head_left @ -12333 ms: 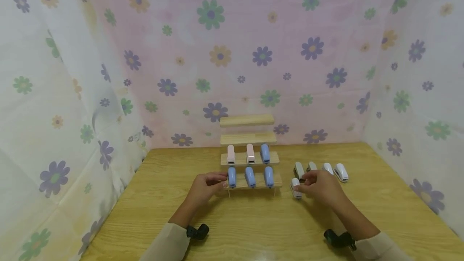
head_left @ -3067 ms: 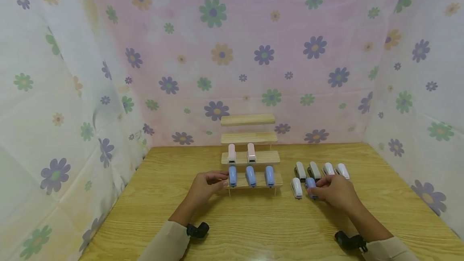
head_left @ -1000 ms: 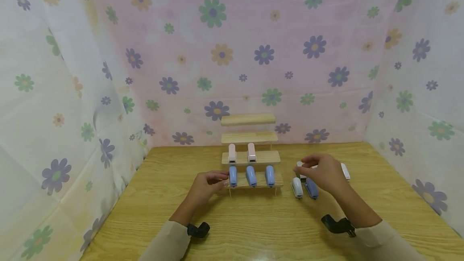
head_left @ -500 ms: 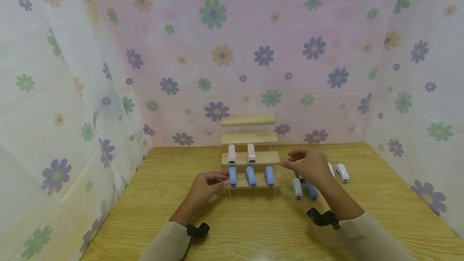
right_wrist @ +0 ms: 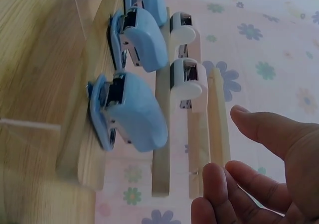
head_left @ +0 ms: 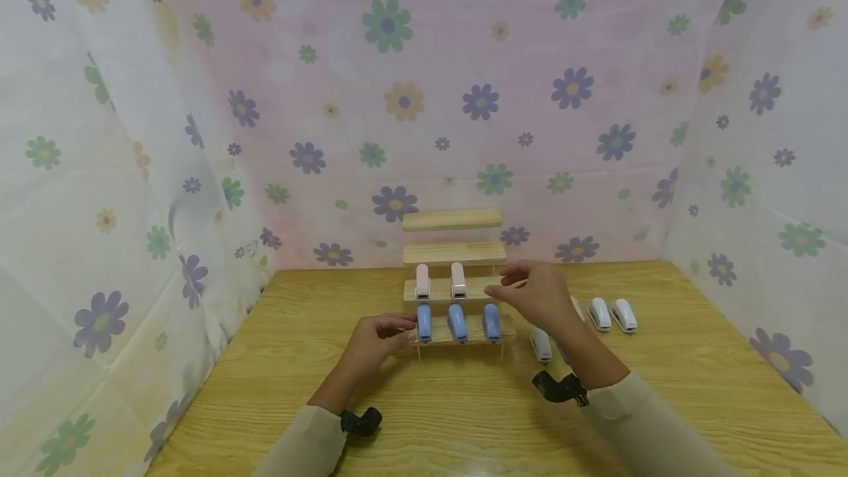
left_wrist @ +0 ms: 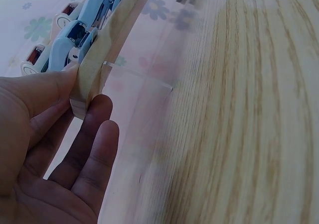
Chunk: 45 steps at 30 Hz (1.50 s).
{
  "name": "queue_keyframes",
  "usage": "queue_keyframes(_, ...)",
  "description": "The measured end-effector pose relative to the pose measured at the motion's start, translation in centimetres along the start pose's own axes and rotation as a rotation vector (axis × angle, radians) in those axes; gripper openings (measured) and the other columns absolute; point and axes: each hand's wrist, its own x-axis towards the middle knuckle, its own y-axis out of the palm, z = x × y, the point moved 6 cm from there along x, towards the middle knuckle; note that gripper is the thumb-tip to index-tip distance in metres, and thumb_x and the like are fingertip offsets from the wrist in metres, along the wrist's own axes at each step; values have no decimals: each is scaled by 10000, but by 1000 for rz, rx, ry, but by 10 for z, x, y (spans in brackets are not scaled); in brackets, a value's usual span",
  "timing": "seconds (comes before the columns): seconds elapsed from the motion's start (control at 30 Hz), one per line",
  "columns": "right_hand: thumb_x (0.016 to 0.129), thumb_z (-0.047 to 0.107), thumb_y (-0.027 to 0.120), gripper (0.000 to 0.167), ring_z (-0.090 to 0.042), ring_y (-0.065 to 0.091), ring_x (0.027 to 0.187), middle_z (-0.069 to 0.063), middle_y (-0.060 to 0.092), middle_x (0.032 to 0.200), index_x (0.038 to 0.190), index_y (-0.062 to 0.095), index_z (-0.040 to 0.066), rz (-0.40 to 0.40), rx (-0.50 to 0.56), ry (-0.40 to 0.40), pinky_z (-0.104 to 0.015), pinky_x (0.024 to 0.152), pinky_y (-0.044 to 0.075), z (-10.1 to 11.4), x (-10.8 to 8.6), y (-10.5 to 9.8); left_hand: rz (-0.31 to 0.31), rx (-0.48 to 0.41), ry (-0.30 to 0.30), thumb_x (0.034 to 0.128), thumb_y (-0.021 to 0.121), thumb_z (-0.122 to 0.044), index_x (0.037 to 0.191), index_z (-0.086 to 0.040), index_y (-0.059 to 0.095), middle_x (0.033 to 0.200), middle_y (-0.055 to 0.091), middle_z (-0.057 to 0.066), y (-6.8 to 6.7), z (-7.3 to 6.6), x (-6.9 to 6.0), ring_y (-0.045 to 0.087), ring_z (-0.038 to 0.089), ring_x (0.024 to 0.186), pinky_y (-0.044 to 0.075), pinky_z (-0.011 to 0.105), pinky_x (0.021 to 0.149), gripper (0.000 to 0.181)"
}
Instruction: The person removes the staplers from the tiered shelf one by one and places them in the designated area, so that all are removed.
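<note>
My left hand (head_left: 376,344) pinches the left end of the lowest board of a stepped wooden rack (head_left: 453,221); the left wrist view shows the thumb on top and fingertips below the board (left_wrist: 92,79). Three blue staplers (head_left: 457,322) stand on that lowest step. One step up are two pink staplers (head_left: 458,280). My right hand (head_left: 542,299) hovers at the right end of this second step, right of the nearer pink stapler (right_wrist: 192,84). In the right wrist view its thumb and fingers (right_wrist: 264,181) are apart, with nothing between them.
Right of the rack, a white stapler (head_left: 541,346) stands in front on the wooden table (head_left: 450,418). More white staplers (head_left: 623,315) stand behind. My right wrist hides others, including most of a blue one. Flowered cloth (head_left: 424,65) encloses the back and sides.
A blue stapler left the second step's right end for the table beside the white one. My right hand released it, then moved left to the rack. My left hand stayed put.
</note>
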Motion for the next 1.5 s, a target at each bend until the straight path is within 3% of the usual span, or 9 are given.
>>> queue_keyframes(0.33,847,463,850,506,-270,697,1002,-67,731,1123,1211,735,131,18,4,10,-377,733,602,20,13,19,-8,-13,-2,935,792,-184,1096,-141,815,1327,711,25,1,0,0,691,226,1156,597,253,833,168)
queue_keyframes(0.97,866,472,824,593,-286,668,1107,-92,692,1220,1297,660,98,37,5,76,-460,893,586,32,27,47,-10,-32,6,940,790,-195,1087,-115,813,1320,713,52,1,-2,0,693,226,1151,575,226,832,169)
queue_keyframes(1.5,877,362,833,580,-286,711,1055,-106,728,1210,1342,619,89,39,1,87,-432,823,606,38,29,53,-29,-17,4,942,788,-198,1071,-131,819,1312,719,36,1,-3,-1,686,244,1175,576,236,835,149)
